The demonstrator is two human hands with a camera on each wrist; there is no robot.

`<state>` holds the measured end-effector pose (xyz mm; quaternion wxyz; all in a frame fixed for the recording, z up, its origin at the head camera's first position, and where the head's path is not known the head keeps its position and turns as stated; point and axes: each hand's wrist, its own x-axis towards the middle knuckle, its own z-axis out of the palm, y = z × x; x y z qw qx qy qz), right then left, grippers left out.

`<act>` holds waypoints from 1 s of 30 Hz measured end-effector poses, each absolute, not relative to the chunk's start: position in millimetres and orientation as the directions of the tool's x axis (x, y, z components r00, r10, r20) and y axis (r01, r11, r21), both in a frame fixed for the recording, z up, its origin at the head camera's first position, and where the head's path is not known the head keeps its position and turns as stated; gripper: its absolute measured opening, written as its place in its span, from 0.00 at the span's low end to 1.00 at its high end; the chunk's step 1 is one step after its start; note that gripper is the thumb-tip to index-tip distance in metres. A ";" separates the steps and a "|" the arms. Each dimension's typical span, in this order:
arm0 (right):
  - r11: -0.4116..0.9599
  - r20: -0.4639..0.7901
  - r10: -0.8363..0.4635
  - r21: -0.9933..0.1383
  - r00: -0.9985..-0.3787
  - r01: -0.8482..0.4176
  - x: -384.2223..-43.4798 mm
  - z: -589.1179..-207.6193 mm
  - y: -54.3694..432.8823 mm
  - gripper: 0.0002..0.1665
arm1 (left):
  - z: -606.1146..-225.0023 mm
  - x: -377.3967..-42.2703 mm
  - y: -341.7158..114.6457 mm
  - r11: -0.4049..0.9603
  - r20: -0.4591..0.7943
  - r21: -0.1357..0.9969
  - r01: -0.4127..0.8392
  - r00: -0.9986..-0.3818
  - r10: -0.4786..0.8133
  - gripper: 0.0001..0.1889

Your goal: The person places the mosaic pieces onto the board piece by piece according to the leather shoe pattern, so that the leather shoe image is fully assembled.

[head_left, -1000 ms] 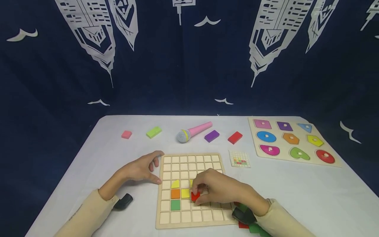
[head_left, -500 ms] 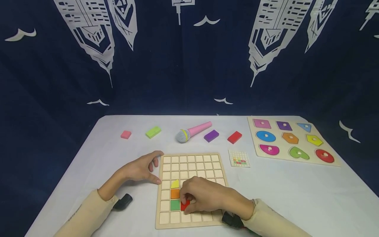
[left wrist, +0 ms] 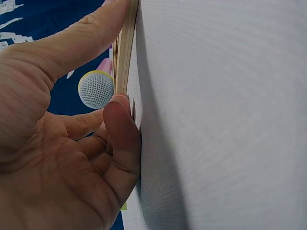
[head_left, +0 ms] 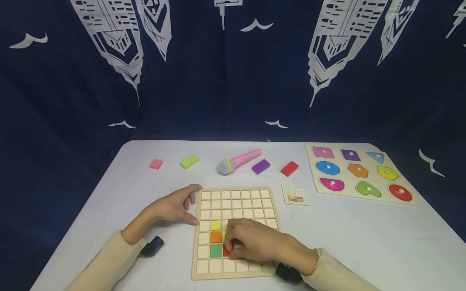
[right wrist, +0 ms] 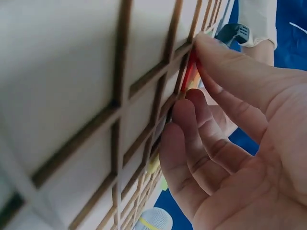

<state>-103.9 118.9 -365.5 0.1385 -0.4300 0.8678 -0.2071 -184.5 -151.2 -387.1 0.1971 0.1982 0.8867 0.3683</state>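
Observation:
A wooden grid board (head_left: 233, 277) lies on the white table. My left hand (head_left: 171, 208) rests at its left edge, thumb against the side and index finger at the far corner; the left wrist view shows its other fingers bent. Over the board, my right hand (head_left: 256, 240) pinches a red square tile (head_left: 226, 251) between thumb and fingers, at a cell beside a green tile (head_left: 215, 250). An orange tile (head_left: 216, 237) and a yellow tile (head_left: 215, 225) sit above the green one. Another yellow tile (head_left: 224, 235) is partly hidden behind the right fingers.
A small pattern card (head_left: 295, 195) lies right of the board, near a shape puzzle (head_left: 364, 173). Along the back are a pink toy microphone (head_left: 238, 161) and pink (head_left: 155, 164), lime (head_left: 189, 161), purple (head_left: 261, 166) and red (head_left: 289, 168) blocks.
My right hand has carried the red tile left and nearer to me, into the cell beside the green tile, then shifted slightly. My left hand has stayed at the board's edge.

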 end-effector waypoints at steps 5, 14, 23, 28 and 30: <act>0.556 -0.092 -0.805 -0.460 -0.586 -0.692 -97.1 -356.1 132.5 0.08 | -387.6 -185.1 -149.1 0.666 -0.217 0.722 0.190 -0.851 0.478 0.53; 0.582 -0.145 -0.788 -0.492 -0.598 -0.648 -91.2 -348.9 170.4 0.15 | -385.0 -184.0 -147.8 0.672 -0.215 0.715 0.192 -0.854 0.473 0.53; 0.627 -0.195 -0.715 -0.604 -0.671 -0.492 -90.9 -343.9 223.0 0.17 | -385.3 -185.7 -150.9 0.649 -0.193 0.729 0.217 -0.845 0.499 0.52; 0.670 -0.258 -0.651 -0.637 -0.714 -0.381 -82.6 -348.9 249.6 0.17 | -385.2 -184.9 -151.2 0.640 -0.192 0.737 0.218 -0.840 0.508 0.53; 0.704 -0.293 -0.608 -0.629 -0.738 -0.330 -77.9 -351.8 258.7 0.17 | -385.3 -184.6 -150.5 0.639 -0.196 0.738 0.218 -0.836 0.512 0.53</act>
